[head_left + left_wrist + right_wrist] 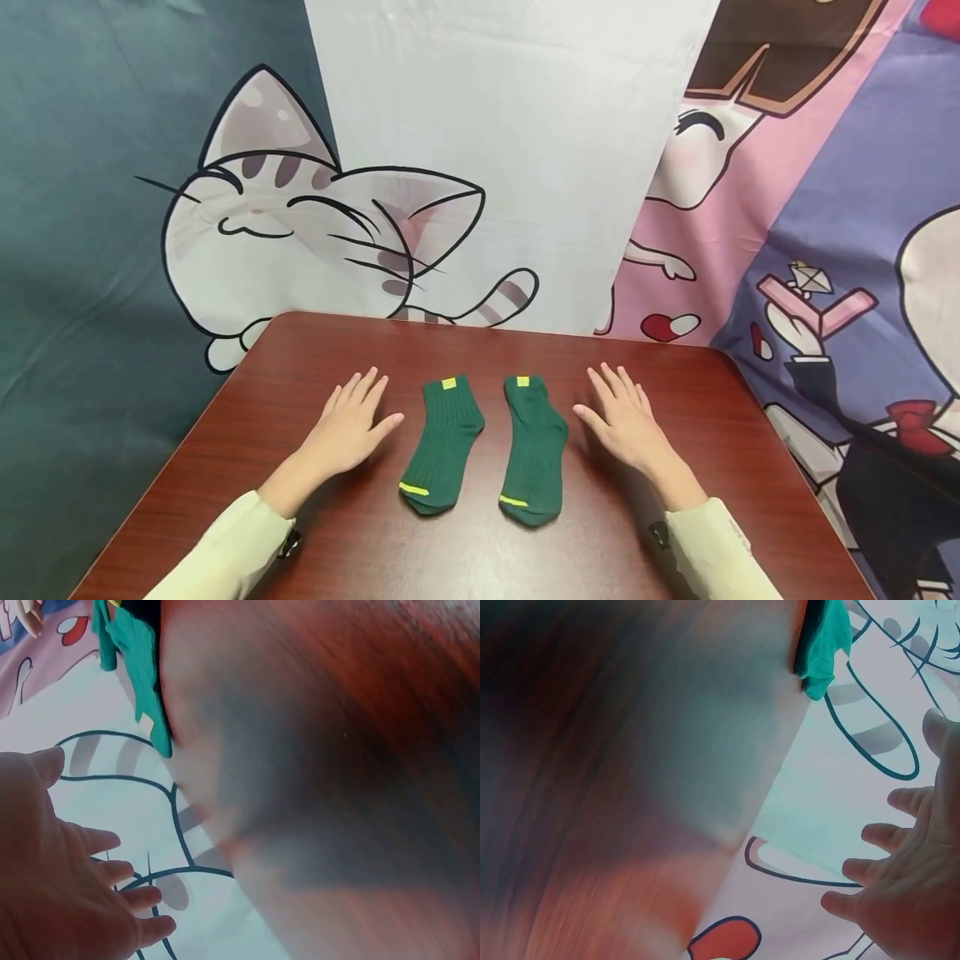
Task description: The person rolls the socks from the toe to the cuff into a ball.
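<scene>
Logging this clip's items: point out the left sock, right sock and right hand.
Left sock (446, 442), head view: ribbed middle of the sock.
Right sock (535, 450), head view: ribbed middle of the sock.
Right hand (627, 427), head view: back of the hand.

small yellow tags (448, 383) on two green socks (533, 454), any lettering too small to read, no legible text elsewhere

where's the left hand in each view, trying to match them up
Head: the left hand is left of centre, beside the left sock.
Left wrist: lower left corner, fingers pointing right.
Right wrist: not in it; that's the right hand.
Shared landmark: the cartoon cat's striped tail.
</scene>
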The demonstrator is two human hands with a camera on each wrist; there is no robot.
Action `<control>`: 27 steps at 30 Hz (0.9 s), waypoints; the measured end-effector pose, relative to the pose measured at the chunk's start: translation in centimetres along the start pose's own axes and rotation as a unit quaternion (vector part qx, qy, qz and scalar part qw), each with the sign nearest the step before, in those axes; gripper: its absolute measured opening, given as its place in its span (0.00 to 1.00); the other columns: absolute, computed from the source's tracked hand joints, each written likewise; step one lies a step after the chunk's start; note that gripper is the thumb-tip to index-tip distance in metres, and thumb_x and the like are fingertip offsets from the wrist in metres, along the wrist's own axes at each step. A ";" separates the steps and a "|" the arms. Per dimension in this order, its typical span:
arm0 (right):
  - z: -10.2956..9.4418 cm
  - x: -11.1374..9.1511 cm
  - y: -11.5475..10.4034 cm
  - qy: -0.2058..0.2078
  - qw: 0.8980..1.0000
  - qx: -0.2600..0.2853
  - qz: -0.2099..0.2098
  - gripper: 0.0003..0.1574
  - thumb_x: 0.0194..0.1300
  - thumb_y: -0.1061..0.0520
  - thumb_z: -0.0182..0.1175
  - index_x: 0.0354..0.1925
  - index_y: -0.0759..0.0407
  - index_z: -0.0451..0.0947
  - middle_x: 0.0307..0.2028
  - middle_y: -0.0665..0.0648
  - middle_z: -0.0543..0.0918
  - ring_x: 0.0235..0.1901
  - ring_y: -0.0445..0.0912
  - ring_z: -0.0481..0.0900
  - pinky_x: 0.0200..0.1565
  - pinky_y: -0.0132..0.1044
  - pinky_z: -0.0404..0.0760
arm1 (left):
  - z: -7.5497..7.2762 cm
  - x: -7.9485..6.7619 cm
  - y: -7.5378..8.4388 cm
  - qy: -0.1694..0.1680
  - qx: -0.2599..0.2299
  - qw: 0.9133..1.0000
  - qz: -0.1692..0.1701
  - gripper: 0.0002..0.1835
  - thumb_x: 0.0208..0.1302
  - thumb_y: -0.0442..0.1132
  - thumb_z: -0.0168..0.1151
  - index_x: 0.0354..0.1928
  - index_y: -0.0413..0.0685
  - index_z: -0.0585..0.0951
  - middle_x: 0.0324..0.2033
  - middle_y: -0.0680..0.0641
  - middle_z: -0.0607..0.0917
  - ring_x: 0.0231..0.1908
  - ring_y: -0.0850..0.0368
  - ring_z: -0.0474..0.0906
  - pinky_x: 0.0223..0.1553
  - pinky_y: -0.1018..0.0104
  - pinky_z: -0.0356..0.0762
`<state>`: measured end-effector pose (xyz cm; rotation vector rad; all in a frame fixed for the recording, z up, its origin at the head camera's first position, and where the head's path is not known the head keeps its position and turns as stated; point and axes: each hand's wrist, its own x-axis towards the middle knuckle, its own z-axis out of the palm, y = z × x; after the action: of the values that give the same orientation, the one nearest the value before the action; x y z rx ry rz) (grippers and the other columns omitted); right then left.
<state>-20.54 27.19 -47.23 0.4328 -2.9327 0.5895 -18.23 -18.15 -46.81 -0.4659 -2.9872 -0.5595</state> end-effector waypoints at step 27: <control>3.2 3.3 -5.0 -0.014 0.996 0.063 -0.055 0.41 0.74 0.40 0.57 0.75 0.58 0.63 0.73 0.66 0.65 0.75 0.64 0.55 0.71 0.67 0.52 | 1.8 -0.9 2.7 -0.044 -0.048 0.995 -0.082 0.29 0.67 0.50 0.66 0.63 0.39 0.76 0.54 0.42 0.80 0.56 0.44 0.74 0.52 0.46 0.76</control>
<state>-22.38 20.64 -47.82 0.6153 -2.8850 0.7617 -16.62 -15.38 -47.66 -0.2590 -3.1133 -0.7167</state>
